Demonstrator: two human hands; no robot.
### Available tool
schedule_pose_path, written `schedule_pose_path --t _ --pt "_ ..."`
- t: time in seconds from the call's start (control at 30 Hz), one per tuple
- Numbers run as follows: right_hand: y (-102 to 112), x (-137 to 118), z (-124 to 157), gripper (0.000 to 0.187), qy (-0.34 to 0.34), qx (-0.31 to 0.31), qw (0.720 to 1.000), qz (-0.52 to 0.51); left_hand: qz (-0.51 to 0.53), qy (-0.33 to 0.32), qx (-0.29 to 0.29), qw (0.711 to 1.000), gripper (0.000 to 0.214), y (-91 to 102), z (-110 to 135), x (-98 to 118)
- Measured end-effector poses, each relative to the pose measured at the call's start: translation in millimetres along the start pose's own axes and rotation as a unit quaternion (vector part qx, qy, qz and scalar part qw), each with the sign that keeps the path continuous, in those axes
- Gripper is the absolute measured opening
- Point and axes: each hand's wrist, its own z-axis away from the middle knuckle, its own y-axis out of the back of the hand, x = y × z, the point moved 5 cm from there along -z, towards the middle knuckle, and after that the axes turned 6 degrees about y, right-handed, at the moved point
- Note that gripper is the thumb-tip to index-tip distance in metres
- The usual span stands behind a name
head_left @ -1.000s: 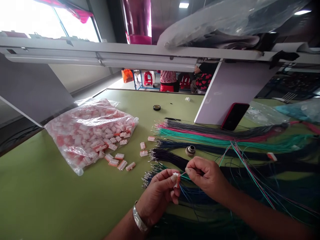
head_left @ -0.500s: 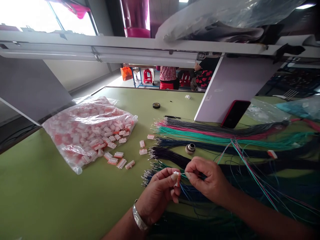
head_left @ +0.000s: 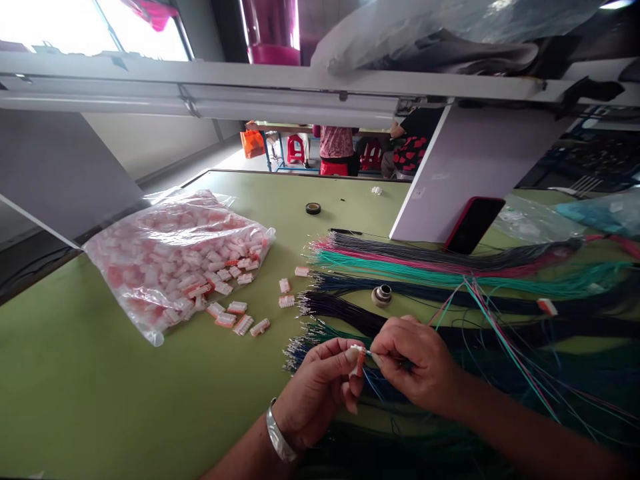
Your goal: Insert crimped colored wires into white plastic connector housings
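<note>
Between the thumb and fingers of my left hand (head_left: 325,370) is a small white and orange connector housing (head_left: 359,363). Blue wires hang from its orange side. My right hand (head_left: 415,360) pinches a thin wire (head_left: 369,353) close to its tip, which meets the orange face of the housing; how deep the tip sits is hidden. Beneath both hands lie bundles of dark, blue and green wires (head_left: 345,313) with metal terminals at their left ends. Several loose housings (head_left: 243,325) lie to the left, by a clear plastic bag (head_left: 165,260) full of them.
Grey, pink and teal wire bundles (head_left: 390,260) run along the right. A metal ring-shaped part (head_left: 382,295) stands on the dark wires. A black tape roll (head_left: 313,209) lies farther back. A phone (head_left: 473,225) leans on the white shelf support (head_left: 425,180). People sit beyond the table.
The wire tip in my right hand has come up to the housing, and the right fingers are slightly closer to it. My left hand keeps its grip. The view has shifted slightly.
</note>
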Motion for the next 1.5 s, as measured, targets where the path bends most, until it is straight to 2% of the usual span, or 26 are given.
schedule_pose_path --t 0.2,0.43,0.93,1.07,1.23,1.5 --pt "-5 -2 3 0.013 -0.008 -0.005 1.0 -0.006 -0.031 0.002 -0.001 1.0 0.026 -2.3 1 -4" --pt "-4 2 7 0.01 -0.048 -0.018 0.999 -0.011 -0.044 -0.034 0.017 0.998 0.027 0.3 0 -2" --pt "-11 -4 8 0.014 -0.029 -0.026 0.999 0.011 -0.066 -0.032 0.01 0.997 0.024 -3.5 2 -4" --pt "-10 -3 10 0.014 -0.043 -0.02 0.999 0.007 -0.054 -0.028 0.017 0.998 0.024 -3.0 2 -4" --pt "-8 -3 5 0.014 -0.05 -0.018 0.999 0.0 -0.038 -0.054 0.027 0.997 0.024 -3.0 3 -2" --pt "-10 -3 6 0.013 -0.065 -0.028 0.997 -0.001 -0.064 -0.061 0.012 0.996 0.026 -1.1 0 -2"
